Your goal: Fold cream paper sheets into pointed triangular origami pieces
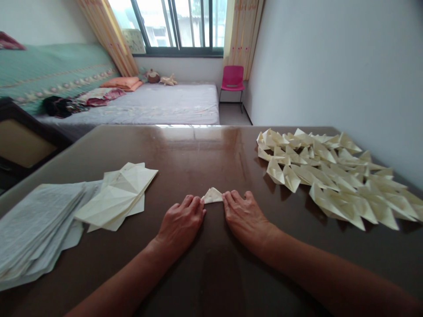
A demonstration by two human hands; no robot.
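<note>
A small cream folded paper (213,196) lies on the glossy brown table between my hands, its peak pointing away from me. My left hand (183,220) has its fingers curled together at the paper's left corner, covering that end. On the opposite corner rest the fingertips of my right hand (246,218), bent and pressed down on it. The thumbs are mostly hidden, so how each one touches the paper does not show.
Creased cream sheets (120,193) lie at left, overlapping a stack of printed paper (36,224). Rows of folded paper boats (317,163) cover the table's right side by the wall. Beyond the brown table (185,154) are a bed (178,101) and a pink chair (232,78).
</note>
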